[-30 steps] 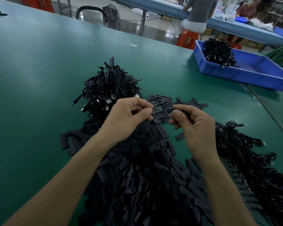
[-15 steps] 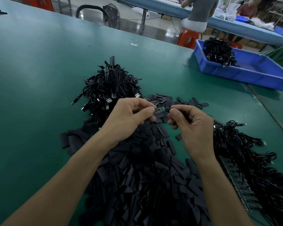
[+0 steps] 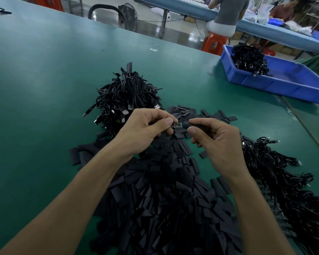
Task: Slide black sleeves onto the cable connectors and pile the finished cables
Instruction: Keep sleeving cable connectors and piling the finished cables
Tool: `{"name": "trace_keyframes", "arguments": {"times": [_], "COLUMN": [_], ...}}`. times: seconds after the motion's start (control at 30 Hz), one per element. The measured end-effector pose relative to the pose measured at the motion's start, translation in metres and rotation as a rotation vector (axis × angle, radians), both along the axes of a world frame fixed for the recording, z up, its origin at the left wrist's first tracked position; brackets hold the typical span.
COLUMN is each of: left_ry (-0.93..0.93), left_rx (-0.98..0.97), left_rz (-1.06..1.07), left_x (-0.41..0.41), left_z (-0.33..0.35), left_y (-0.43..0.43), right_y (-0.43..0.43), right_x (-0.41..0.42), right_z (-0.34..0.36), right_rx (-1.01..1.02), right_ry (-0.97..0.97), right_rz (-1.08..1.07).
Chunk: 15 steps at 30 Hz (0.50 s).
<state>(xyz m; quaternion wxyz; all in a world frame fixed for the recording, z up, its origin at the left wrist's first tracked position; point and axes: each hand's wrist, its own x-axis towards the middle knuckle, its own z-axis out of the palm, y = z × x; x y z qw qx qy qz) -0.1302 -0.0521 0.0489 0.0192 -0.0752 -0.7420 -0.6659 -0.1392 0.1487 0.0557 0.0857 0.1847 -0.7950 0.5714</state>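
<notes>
My left hand (image 3: 145,129) pinches a cable's bare connector, a small green circuit board (image 3: 177,124), between thumb and fingers. My right hand (image 3: 215,142) pinches a black sleeve (image 3: 193,125), whose open end meets the tip of the board. Both hands hover above a wide heap of loose black sleeves (image 3: 160,203) on the green table. A pile of coiled black cables with USB plugs (image 3: 126,97) stands just behind my left hand. More black cables (image 3: 280,181) lie spread at my right.
A blue bin (image 3: 284,83) holding a bundle of cables stands at the far right on the green table (image 3: 35,80). The table's far edge runs behind the piles. A person sits on an orange stool (image 3: 215,43) at another bench beyond.
My hands have drawn closer together, so that the sleeve's end now reaches the circuit board. The piles have not moved.
</notes>
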Motion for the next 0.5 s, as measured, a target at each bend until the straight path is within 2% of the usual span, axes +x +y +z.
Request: {"name": "trace_keyframes", "arguments": {"times": [0.13,0.27,0.43,0.5], "left_ry": [0.029,0.024,-0.017,-0.017], "left_rx": [-0.003,0.003,-0.229,-0.233], "left_rz": [-0.044,-0.035,0.042,0.042], "left_x": [0.0015,0.0006,-0.0006,-0.0001], "left_z": [-0.0013,-0.0045,-0.0084,-0.008], "left_y": [0.0028,0.0021,-0.0014,-0.0022], "right_y": [-0.0004,-0.0005,-0.0005,-0.0011], "right_x": [-0.0001,0.0,0.0015,0.0019], "right_z": [0.0033,0.0013,-0.003,-0.0051], "right_rx": [0.027,0.012,-0.014,-0.012], "right_ry": [0.01,0.029,0.081,0.093], "right_rz": [0.087,0.077,0.026,0.006]}}
